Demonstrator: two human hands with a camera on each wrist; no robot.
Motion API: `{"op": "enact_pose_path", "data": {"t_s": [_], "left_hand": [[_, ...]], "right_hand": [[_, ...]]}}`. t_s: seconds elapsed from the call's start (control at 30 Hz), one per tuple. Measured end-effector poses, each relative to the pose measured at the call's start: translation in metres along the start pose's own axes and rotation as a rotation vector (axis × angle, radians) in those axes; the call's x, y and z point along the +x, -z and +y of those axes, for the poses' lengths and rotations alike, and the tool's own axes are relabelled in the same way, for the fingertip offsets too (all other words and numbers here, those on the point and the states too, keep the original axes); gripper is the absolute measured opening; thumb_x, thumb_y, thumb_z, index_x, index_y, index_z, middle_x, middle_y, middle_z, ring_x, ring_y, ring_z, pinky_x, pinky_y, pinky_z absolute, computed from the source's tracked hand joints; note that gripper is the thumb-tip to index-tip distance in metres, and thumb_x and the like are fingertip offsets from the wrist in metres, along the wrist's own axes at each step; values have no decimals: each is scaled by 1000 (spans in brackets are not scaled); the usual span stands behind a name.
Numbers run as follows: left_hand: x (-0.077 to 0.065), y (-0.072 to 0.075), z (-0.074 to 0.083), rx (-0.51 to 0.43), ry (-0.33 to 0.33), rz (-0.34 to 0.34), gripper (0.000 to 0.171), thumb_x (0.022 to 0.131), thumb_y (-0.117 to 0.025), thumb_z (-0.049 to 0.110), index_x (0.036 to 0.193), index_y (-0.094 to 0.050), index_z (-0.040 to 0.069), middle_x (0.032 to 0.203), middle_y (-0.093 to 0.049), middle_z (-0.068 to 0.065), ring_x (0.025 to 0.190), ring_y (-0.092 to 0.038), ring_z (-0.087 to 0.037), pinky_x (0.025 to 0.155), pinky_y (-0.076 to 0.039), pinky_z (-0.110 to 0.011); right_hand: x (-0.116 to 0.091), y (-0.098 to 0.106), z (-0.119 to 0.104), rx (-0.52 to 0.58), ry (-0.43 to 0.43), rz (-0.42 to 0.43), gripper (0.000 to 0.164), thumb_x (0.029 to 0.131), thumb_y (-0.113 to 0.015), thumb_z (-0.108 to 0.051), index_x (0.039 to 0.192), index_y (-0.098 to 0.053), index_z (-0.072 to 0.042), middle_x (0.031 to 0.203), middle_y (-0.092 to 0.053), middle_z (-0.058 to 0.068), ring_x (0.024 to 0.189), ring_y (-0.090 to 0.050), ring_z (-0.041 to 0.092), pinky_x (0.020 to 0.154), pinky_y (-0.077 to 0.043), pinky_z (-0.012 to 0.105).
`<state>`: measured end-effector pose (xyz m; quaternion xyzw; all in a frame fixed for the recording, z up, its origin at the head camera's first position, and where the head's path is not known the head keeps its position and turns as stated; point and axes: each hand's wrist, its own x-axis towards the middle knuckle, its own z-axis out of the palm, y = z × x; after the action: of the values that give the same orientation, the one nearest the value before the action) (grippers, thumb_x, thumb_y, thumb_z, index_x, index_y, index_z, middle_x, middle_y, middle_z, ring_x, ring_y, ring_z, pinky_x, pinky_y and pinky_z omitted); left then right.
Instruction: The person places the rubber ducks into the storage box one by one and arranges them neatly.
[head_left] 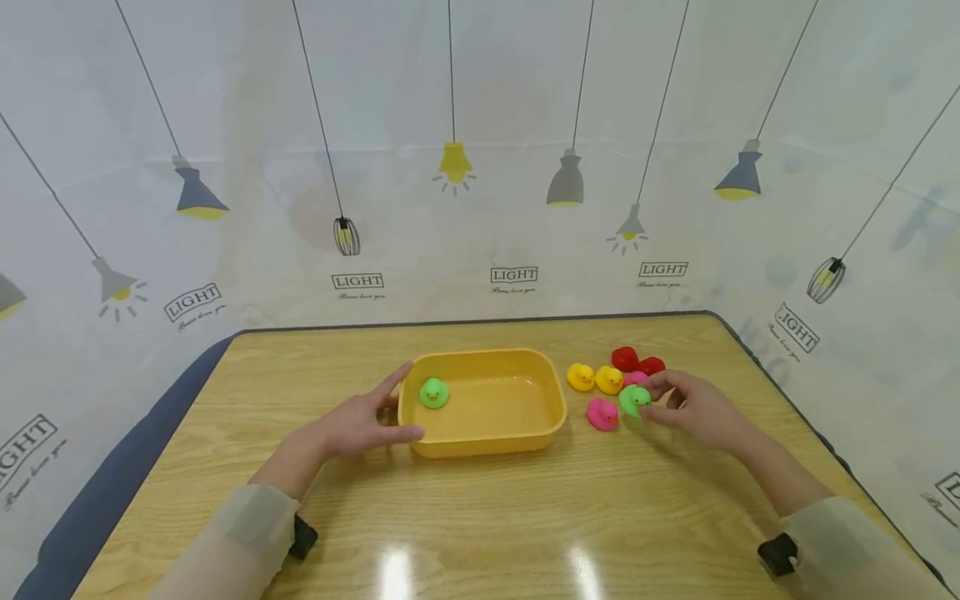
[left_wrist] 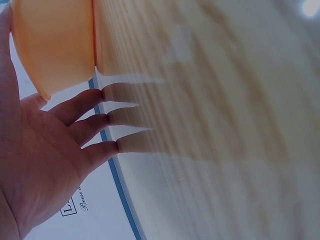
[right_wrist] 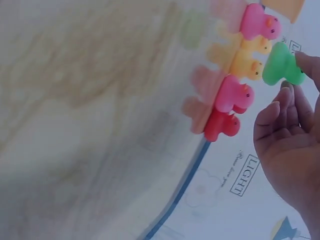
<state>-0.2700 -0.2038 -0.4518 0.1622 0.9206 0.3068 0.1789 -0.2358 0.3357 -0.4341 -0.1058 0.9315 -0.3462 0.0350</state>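
Note:
A yellow plastic tub (head_left: 487, 446) stands on the table with a green rubber duck (head_left: 433, 393) inside, near its left end. My left hand (head_left: 356, 427) is at that end, thumb and forefinger spread along the tub; in the left wrist view the other fingers of the left hand (left_wrist: 60, 145) reach down to the tabletop, fairly straight. To the right of the tub, my right hand (head_left: 697, 410) pinches another green rubber duck (head_left: 634, 402) between thumb and fingers. The right wrist view shows this green duck (right_wrist: 281, 66) raised off the table.
Beside the held duck are a pink duck (head_left: 602, 414), two yellow ducks (head_left: 581, 377), a partly hidden pink duck (head_left: 635, 378) and two red ducks (head_left: 625, 359). The wooden table (head_left: 480, 517) ends against a printed curtain (head_left: 465, 233) at the back and sides.

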Motion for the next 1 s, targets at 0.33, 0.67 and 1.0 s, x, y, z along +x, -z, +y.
{"op": "enact_pose_path", "data": {"t_s": [0.33,0.67,1.0], "left_hand": [[1,1,0,-6,1,-3,118,90,-76,77,176,-1,46,164,-56,-20,156,-44,-52,125,-33,-75],[0,0,-1,-10,-9,1,117,90,-76,77,175,-1,50,165,-57,-18,154,-48,-50,123,-38,-72],[0,1,0,-14,-9,2,118,90,-75,77,176,-1,46,164,-57,-19,157,-43,-53,126,-31,-76]], "right_hand": [[19,-15,-37,37,134,36,38,99,-85,-31,129,-73,-11,111,-69,6,85,-57,17,68,-50,25],[54,-44,-84,96,215,-5,36,96,-88,-26,127,-76,-13,109,-70,5,87,-60,21,71,-52,24],[85,-75,-126,81,267,-62,34,95,-88,-27,123,-77,-11,106,-72,2,86,-61,20,72,-52,26]]}}
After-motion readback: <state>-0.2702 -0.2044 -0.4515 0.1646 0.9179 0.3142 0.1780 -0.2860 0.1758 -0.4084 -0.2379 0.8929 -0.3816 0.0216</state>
